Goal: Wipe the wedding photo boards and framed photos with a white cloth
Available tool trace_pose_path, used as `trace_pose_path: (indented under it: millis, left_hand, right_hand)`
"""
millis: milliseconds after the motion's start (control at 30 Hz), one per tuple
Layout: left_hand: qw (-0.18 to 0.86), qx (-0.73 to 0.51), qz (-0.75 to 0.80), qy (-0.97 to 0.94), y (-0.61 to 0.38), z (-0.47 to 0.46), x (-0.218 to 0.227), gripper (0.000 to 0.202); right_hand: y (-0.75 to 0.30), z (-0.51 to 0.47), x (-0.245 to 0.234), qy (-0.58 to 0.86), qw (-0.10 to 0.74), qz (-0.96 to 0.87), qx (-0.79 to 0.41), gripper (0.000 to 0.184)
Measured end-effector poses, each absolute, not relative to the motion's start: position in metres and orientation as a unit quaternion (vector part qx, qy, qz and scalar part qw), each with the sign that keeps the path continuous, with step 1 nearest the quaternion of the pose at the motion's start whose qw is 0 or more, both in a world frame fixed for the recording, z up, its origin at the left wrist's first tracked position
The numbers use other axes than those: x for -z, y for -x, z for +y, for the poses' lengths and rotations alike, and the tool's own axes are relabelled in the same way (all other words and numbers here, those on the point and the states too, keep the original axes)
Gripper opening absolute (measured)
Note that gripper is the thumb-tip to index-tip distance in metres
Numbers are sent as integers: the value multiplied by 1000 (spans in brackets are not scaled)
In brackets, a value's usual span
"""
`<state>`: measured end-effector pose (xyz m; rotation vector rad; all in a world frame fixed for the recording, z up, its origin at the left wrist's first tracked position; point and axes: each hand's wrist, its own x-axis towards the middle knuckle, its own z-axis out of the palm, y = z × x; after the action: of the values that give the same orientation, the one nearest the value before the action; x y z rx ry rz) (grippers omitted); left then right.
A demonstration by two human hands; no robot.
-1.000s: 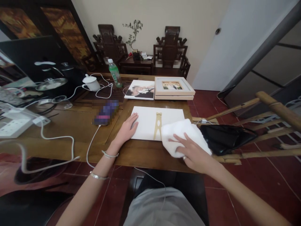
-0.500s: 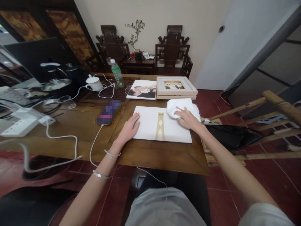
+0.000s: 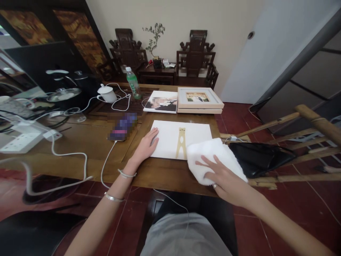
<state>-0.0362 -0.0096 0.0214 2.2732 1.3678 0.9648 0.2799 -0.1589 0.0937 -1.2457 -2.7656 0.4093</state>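
A white panel (image 3: 167,139) lies flat on the wooden table, with a tan stand leg (image 3: 181,142) that forks at its near end. My left hand (image 3: 147,144) rests on the panel's left edge, fingers extended and holding nothing. On the near right corner, a fluffy white towel (image 3: 197,153) covers part of the panel and reaches over the table's front edge. My right hand (image 3: 220,176) is on top of this towel, fingers spread across it and a ring on one finger; the thumb side is partly sunk into the cloth.
Behind the panel are a framed photo (image 3: 198,97) and a photo panel (image 3: 161,102). Leftward stand a phone (image 3: 122,127) on a cable, a green bottle (image 3: 133,83), a lidded white cup (image 3: 107,94) and a power strip (image 3: 20,138). A bamboo chair holds a black bag (image 3: 262,158).
My right hand has drawn the towel from the panel's far right corner toward me, onto the near right corner and past the edge. My left hand stays in place.
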Motion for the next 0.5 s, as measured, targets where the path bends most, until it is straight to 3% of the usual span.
trace_pose_path:
  millis: [200, 500]
  left_hand:
    - [158, -334, 477, -797, 37, -9, -21, 46]
    - [162, -338, 478, -795, 36, -9, -20, 45]
  right_hand:
    - [-278, -117, -100, 430, 46, -888, -159, 45]
    - [-242, -18, -76, 541, 95, -832, -84, 49]
